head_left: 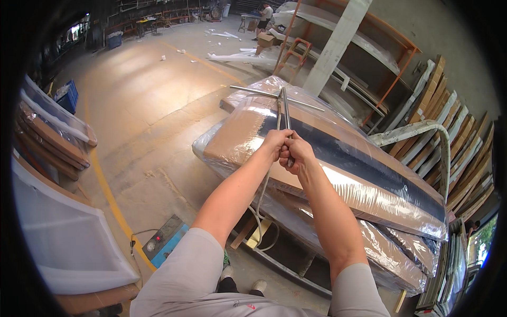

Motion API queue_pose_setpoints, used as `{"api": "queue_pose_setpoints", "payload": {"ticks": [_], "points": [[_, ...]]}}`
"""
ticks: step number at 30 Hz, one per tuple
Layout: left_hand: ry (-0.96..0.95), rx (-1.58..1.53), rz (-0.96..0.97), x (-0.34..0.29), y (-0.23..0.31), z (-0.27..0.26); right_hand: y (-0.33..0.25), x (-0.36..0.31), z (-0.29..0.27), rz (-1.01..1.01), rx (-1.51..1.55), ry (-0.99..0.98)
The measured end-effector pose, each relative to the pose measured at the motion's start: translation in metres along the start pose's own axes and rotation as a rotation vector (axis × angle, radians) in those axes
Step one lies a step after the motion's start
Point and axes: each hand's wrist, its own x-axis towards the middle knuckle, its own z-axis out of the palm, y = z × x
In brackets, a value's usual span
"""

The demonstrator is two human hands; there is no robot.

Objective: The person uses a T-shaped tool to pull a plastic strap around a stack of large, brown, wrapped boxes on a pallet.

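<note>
Both my hands are closed, one beside the other, around the handle end of a T-shaped metal bar tool (287, 110). My left hand (274, 143) is on the left of the shaft and my right hand (300, 153) on the right. The shaft points away from me, and its thin crossbar spans the far end of a stack of packages. A pale cable (259, 203) runs along the tool and hangs below my hands. Under the tool lies a long cardboard package (232, 134) in shiny clear film, with a dark band along it.
A blue and grey box (165, 240) with a red light sits on the floor at left. Wrapped panels (74, 232) stand on the left; boards (438, 100) lean against the right wall. Behind the packages are a pillar (338, 47) and a ladder (294, 55). Another person (265, 16) stands far off.
</note>
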Motion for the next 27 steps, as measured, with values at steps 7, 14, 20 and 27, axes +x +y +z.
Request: {"api": "queue_pose_setpoints", "payload": {"ticks": [7, 14, 20, 27], "points": [[-0.023, 0.035, -0.024, -0.105, -0.084, 0.03, 0.049, -0.132, -0.04, 0.056, -0.035, 0.019], [-0.203, 0.047, -0.105, -0.199, -0.155, 0.058, 0.095, -0.245, -0.096, 0.052, -0.182, 0.002], [-0.306, 0.142, -0.261, -0.276, -0.239, 0.115, 0.145, -0.356, -0.182, 0.022, -0.155, 0.025], [-0.455, 0.229, -0.449, -0.338, -0.336, 0.177, 0.206, -0.469, -0.258, -0.006, -0.045, 0.175]]}}
